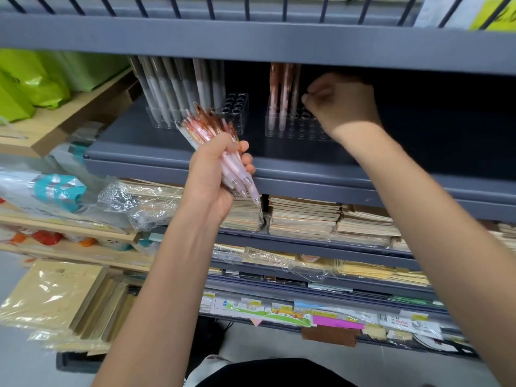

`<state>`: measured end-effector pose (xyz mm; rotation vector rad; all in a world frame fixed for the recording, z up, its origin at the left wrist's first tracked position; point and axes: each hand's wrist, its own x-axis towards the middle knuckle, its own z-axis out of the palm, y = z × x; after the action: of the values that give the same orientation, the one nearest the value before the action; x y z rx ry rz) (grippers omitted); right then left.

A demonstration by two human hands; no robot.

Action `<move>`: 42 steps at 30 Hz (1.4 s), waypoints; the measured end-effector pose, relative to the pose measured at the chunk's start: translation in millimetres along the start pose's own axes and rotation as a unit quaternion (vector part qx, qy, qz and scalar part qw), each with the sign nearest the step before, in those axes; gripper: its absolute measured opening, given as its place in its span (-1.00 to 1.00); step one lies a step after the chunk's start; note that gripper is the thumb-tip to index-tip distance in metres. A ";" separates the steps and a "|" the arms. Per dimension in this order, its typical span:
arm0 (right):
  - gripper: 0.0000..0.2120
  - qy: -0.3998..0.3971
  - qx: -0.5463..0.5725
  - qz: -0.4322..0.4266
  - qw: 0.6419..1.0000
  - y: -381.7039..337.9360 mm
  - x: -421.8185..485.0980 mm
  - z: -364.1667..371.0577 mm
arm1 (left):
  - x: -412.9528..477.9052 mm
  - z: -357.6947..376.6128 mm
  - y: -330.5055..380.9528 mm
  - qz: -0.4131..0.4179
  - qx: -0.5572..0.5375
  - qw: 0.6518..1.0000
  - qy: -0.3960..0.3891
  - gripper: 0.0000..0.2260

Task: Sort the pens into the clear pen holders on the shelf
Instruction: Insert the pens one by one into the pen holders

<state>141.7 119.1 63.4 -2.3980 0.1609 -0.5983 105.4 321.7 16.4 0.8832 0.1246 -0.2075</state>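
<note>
No writing reads clearly: the price tags (402, 321) along a lower shelf edge are blurred, one strip shows a small drawn car (287, 312), and the yellow sign (491, 15) at top right is cut off and smeared.

Two clear holders stand on the grey shelf (167, 155). The left holder (236, 110) carries tall grey pens (173, 88) in its left and rear holes; the holes at its right end are bare. The right holder (296, 131), well apart from it, has a few pink pens (282, 90) with coppery tops standing upright at its left end.

The left hand (212, 174) is in front of the shelf edge, its grip closed round a bundle (223, 138) of matching pink pens, tips pointing down and to the right. The right hand (342, 103) is over the right holder, fingers curled, just beside the standing pink pens; I cannot tell whether that grip holds a pen.

Stacks of wrapped notebooks (304, 216) fill the shelf below.
</note>
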 end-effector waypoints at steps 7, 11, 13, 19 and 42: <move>-0.85 -0.186 0.241 0.093 0.948 -13.2 -126.2 8.9 | -3.0 5.2 -4.2 0.031 -0.058 0.997 0.027 -0.92; -0.93 -0.238 0.332 0.127 0.904 -22.2 -140.3 25.7 | -3.7 8.8 -6.9 0.033 -0.044 0.998 0.033 -0.87; -0.93 -0.228 0.345 0.133 0.901 -24.3 -139.3 27.7 | -4.4 8.2 -7.0 0.034 -0.036 0.998 0.035 -0.87; -0.91 -0.256 0.367 0.115 0.887 -18.5 -133.4 16.8 | -1.0 1.9 -0.2 0.049 -0.047 0.997 0.024 -0.86; -0.80 0.035 0.174 0.117 0.977 2.2 -19.2 6.4 | 3.4 -11.8 5.3 0.034 0.007 0.999 0.037 -0.89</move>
<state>127.7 126.0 50.4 -1.9853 0.3358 -0.5495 109.7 333.7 12.4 0.9075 0.1619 -0.1119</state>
